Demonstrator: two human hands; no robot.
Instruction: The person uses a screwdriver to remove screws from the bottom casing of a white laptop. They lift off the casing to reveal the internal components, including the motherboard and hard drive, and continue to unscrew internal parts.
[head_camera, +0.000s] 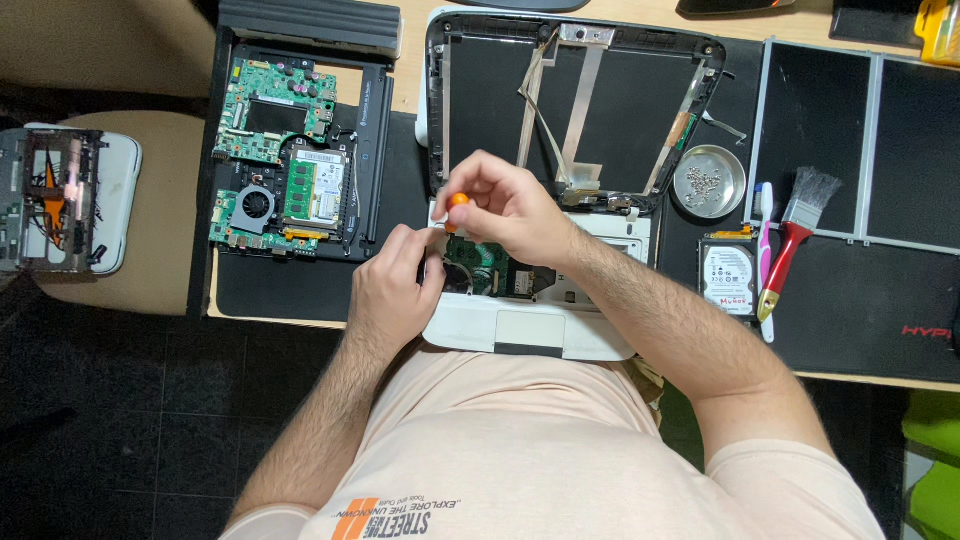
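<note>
I am pinching the orange-handled screwdriver (457, 203) upright in my right hand (510, 210) while my left hand (392, 290), fingers curled together, is steadying the white laptop (530, 325) at the bench's (300, 290) front edge.

The white laptop (540, 300) sat opened up at the near edge of the desk, its base stripped so the green board showed in the middle. Its lid stood at 12 o'clock from the base, screen panel gone, just a dark shell with ribbon cables and silver strips. The screwdriver (455, 205) had an orange cap and stood roughly upright over the base's far left corner, tip hidden.
</note>
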